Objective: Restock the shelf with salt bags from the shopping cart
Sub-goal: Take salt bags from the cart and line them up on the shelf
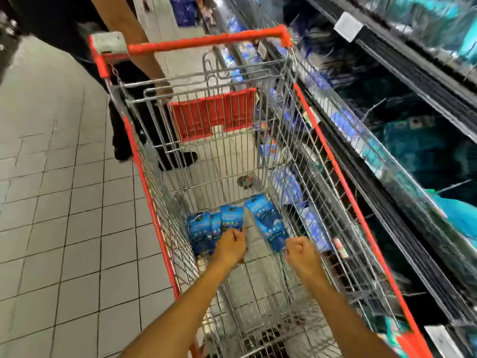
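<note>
Here a tall shelf (402,140) runs down the right side of the aisle, its tiers packed with blue and teal packets that blur into each other; white price tags sit on its front rails. The grey tiled floor (51,202) spreads to the left. Just beside the shelf stands the shopping cart (333,161), a wire basket with an orange rim and orange handle bar at its far end, the red child-seat flap (214,113) folded against the far wall. Beyond the handle a second person (108,55) in dark clothes stands on the floor, one bare arm hanging near the cart's far left corner.

Inside the cart, the salt bags (206,228) lie on the wire bottom, a small cluster of blue packets with white print. Most sit against the cart's left wall; one bag (268,223) lies tilted nearer the middle, apart from the others by a narrow gap.

Both bare forearms reach in over the cart's near edge. The left hand (229,245) rests on the near end of the left cluster, fingers bent down over the bags and touching them; whether it has closed fully round one I cannot tell. The right hand (300,251) is curled into a loose fist just beside the near corner of the tilted bag, and the blur does not show whether it grips it.
</note>
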Motion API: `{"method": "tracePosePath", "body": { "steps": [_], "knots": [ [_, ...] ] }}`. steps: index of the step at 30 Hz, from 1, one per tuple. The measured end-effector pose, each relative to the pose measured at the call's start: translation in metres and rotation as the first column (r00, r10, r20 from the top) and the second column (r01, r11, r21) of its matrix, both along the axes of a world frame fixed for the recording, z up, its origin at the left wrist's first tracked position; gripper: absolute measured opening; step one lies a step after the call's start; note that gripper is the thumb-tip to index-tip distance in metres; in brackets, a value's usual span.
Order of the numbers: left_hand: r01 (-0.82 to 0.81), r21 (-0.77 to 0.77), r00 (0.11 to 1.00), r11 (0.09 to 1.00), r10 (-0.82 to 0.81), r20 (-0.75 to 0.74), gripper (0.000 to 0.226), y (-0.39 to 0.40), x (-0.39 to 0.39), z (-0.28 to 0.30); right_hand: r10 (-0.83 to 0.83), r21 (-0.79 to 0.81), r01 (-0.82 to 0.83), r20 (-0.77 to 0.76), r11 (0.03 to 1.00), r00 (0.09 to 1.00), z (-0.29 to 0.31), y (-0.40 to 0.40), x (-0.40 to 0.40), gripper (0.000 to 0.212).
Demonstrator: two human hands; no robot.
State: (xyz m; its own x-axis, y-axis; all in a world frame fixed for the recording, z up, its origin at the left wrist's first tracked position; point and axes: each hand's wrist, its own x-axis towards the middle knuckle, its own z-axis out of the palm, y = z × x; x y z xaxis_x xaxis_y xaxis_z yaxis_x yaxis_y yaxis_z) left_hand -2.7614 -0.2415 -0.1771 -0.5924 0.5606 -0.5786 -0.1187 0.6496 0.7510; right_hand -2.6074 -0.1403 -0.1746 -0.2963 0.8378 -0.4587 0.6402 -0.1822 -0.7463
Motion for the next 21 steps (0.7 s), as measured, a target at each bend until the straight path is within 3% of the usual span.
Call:
{"method": "tracePosePath", "body": {
  "steps": [3,5,7,10,16,21],
  "knots": [
    [-0.062,-0.077,0.994,0.995,0.069,0.085,0.026,0.019,-0.008,-0.049,0.057,-0.033,-0.053,0.145,0.998,0.988,-0.06,0.038,-0.016,0.023],
    [-0.087,-0.133,0.991,0.987,0.099,0.085,0.028,0.034,-0.017,-0.086,0.075,-0.006,-0.076,0.225,0.997,0.971,-0.108,0.06,-0.03,0.023],
    [-0.087,-0.219,0.994,0.972,0.1,0.051,0.032,0.043,-0.027,-0.124,0.102,-0.084,-0.084,0.24,0.993,0.965,-0.154,0.073,-0.038,0.014],
    [-0.065,-0.325,0.997,0.944,0.072,0.011,0.028,0.057,-0.041,-0.179,0.14,-0.122,-0.109,0.292,0.987,0.946,-0.221,0.086,-0.044,0.032],
    [0.06,-0.487,0.987,0.871,-0.124,-0.101,0.028,0.077,-0.068,-0.28,0.232,-0.093,-0.214,0.487,0.972,0.842,-0.319,0.117,-0.056,0.049],
    [0.147,-0.643,0.883,0.751,-0.393,-0.257,0.061,0.098,-0.087,-0.349,0.201,0.066,-0.344,0.703,0.937,0.682,-0.374,0.124,-0.06,0.065]
  ]
}}
